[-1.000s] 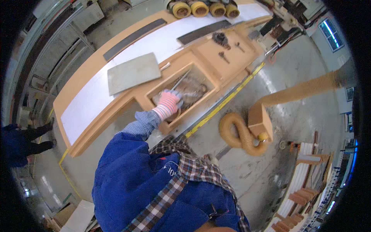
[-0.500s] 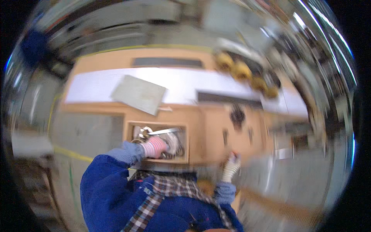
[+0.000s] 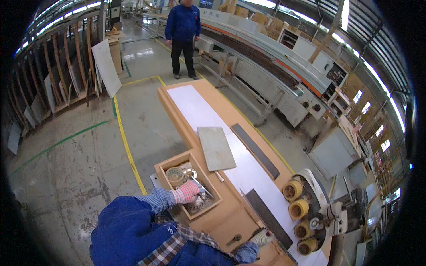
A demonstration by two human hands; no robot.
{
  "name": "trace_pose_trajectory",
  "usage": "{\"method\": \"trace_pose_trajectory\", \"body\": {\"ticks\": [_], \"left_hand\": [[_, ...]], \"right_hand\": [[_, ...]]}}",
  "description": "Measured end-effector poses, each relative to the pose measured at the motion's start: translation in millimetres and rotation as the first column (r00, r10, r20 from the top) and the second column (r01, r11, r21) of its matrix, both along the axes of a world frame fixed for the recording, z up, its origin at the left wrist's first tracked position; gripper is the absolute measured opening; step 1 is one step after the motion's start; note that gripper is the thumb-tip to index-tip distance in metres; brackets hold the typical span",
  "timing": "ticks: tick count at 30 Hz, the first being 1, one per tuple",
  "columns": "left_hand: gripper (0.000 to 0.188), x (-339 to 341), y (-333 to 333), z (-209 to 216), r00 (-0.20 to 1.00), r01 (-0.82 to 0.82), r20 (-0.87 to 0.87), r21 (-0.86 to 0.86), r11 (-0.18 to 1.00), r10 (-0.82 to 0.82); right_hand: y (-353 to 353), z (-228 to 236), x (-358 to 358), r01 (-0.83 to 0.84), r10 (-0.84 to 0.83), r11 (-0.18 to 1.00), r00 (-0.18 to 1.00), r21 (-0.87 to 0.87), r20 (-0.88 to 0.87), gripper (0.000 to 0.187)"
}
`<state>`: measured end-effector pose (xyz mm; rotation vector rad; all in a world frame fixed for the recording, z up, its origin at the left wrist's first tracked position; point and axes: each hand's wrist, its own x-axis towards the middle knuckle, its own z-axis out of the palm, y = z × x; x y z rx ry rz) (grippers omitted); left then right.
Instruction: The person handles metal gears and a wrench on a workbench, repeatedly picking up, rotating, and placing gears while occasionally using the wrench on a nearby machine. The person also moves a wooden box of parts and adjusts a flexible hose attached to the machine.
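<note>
Lower centre: left hand (image 3: 186,193), pink-striped glove, fingers curled among silver metal pieces (image 3: 189,173) inside a rectangular tan wooden tray (image 3: 207,209); grip indeterminable. Bottom, right of centre: right hand (image 3: 262,238), white-striped glove, near a long black flat strip (image 3: 268,217); hold indeterminable.

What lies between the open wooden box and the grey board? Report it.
The head view shows tan tabletop between the wooden box and grey board, with a small pale piece near the board's lower edge.

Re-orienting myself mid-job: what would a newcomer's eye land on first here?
Likely the four yellow cylinders in a row at lower right, by the bench. Then the left hand, gloved in pink stripes, inside the wooden tray. Past the bench's far end, a person in blue stands.
</note>
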<state>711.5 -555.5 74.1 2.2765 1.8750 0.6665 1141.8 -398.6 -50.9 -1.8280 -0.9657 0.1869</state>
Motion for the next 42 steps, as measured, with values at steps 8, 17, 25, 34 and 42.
{"method": "trace_pose_trajectory", "body": {"ticks": [8,17,25,34,42], "left_hand": [[0.034,53,-25,-13,0.990,-0.121,0.067,-0.032,0.992,0.123],[0.031,71,-33,-13,0.978,-0.206,-0.036,-0.139,0.968,0.203],[0.023,76,-31,4,0.970,-0.232,-0.128,-0.227,0.946,0.208],[0.025,75,-31,-3,0.966,-0.258,-0.093,-0.236,0.937,0.242],[0.022,73,-32,-13,0.963,-0.269,-0.038,-0.226,0.936,0.267]], "right_hand": [[8,-1,51,-0.586,0.586,0.810,0.810,0.006,0.039,0.010],[-23,34,19,-0.273,0.260,0.962,0.896,-0.016,0.359,0.035],[-10,30,-17,0.004,0.003,0.999,0.981,0.038,-0.195,0.019],[-13,29,39,-0.694,0.695,0.719,0.713,0.047,-0.098,0.030],[-16,31,-23,0.145,-0.148,0.987,0.989,-0.075,-0.031,0.020]]}}
